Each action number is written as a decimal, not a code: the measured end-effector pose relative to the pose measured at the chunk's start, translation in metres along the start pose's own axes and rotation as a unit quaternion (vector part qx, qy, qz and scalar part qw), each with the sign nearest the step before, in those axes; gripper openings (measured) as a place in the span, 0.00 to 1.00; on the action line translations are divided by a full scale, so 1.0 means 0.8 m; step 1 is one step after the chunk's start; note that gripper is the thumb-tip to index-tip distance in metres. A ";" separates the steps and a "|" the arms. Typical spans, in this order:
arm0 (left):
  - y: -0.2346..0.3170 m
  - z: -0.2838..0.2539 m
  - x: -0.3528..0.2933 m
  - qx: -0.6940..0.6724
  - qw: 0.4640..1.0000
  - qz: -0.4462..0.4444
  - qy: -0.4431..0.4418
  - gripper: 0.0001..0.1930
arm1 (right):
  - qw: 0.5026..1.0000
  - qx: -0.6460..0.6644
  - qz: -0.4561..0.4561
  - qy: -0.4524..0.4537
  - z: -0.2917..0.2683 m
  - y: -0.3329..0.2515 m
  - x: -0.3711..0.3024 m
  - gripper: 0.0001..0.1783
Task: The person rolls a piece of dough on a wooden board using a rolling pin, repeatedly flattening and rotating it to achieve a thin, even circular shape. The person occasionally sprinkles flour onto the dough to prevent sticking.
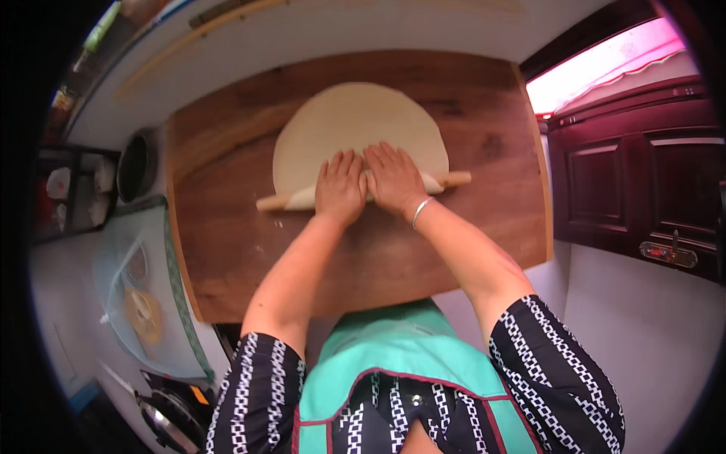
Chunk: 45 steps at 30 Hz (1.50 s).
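A large, thin round sheet of pale dough (355, 113) lies on a brown wooden board (491, 227). Its near edge is wrapped around a wooden rolling pin (272, 203), whose bare ends stick out to either side. My left hand (342, 188) rests flat on the wrapped middle of the pin, fingers stretched toward the far side. Close beside it, thumbs almost meeting, my right hand (395, 180) presses down the same way with straight fingers. A silver bangle (420, 212) circles my right wrist. Both palms hide the middle of the pin.
On the left, a pale mesh food cover (113, 257) stands over some food, with a dark pan (136, 168) beyond it. Another pan (170, 420) sits at the lower left. A dark red door (635, 174) with a metal latch is on the right; a white wall (340, 30) rises behind the board.
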<state>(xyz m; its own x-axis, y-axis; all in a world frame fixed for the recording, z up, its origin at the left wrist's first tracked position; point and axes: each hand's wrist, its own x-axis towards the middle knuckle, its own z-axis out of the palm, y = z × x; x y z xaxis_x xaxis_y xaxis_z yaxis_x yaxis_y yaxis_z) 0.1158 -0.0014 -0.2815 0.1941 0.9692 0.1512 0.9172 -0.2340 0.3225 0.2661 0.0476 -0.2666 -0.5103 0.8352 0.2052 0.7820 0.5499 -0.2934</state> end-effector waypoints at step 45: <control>-0.068 -0.013 0.019 0.073 0.990 -0.106 0.058 0.27 | 0.996 -0.058 0.025 0.057 0.000 0.024 -0.001 0.28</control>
<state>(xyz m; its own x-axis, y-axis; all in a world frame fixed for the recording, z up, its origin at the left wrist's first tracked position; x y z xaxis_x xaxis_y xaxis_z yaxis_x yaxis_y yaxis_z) 0.0650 0.0256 -0.2871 -0.0426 0.9781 0.2039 0.9752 -0.0037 0.2214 0.2818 0.0580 -0.2721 -0.4308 0.8509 0.3006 0.8447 0.4974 -0.1974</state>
